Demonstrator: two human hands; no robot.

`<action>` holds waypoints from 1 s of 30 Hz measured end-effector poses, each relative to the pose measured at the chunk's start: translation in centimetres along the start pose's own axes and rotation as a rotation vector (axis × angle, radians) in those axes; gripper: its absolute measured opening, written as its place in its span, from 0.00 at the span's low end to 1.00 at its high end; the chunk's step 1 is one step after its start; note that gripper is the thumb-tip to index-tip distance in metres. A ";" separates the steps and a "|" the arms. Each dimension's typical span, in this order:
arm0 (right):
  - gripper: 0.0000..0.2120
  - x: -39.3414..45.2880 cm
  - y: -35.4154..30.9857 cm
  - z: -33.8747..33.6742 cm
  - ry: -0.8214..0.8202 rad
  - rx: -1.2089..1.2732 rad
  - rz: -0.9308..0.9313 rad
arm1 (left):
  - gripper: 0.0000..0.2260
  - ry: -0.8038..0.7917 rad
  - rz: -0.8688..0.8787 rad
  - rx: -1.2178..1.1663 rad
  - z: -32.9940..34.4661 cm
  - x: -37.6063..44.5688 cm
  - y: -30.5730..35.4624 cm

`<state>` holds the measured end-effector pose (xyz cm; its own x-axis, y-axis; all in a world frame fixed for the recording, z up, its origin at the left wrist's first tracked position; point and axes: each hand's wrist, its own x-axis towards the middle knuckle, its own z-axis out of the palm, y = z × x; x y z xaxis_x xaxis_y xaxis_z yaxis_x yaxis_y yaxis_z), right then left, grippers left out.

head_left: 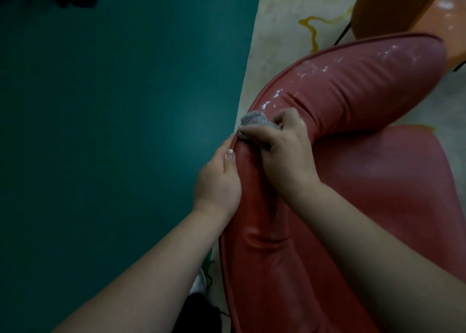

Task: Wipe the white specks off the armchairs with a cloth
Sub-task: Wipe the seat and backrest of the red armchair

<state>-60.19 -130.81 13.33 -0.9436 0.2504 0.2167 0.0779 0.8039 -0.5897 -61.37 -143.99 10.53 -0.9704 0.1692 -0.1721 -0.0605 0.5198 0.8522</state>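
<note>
A dark red leather armchair [353, 85] fills the right half of the view, its curved backrest arching from the bottom centre to the upper right. White specks [315, 67] dot the backrest's top edge beyond my hands. My right hand [285, 148] grips a crumpled grey cloth [254, 122] and presses it on the backrest's rim. My left hand [219, 178] holds the outer edge of the backrest just below the cloth, thumb on top and the fingers hidden behind the rim.
A dark green wall or floor panel [113, 130] covers the left half. An orange armchair [403, 7] stands at the top right on a pale patterned floor [282, 22]. The red seat cushion [408, 186] lies at the right.
</note>
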 end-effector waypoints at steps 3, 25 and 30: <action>0.15 -2.8 0.0 -0.2 0.009 0.070 -0.019 | 0.19 -0.065 0.008 -0.035 0.1 2.1 0.7; 0.11 5.4 1.5 0.7 0.202 -0.127 0.285 | 0.25 -0.253 0.012 -0.200 1.5 7.8 1.5; 0.14 1.3 0.4 1.2 0.207 -0.077 0.281 | 0.25 -0.305 0.024 -0.168 1.3 8.7 1.9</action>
<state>-61.76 -130.81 12.43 -0.7970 0.5655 0.2121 0.3570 0.7243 -0.5898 -69.60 -140.45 10.04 -0.8588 0.4355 -0.2696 -0.1010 0.3720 0.9227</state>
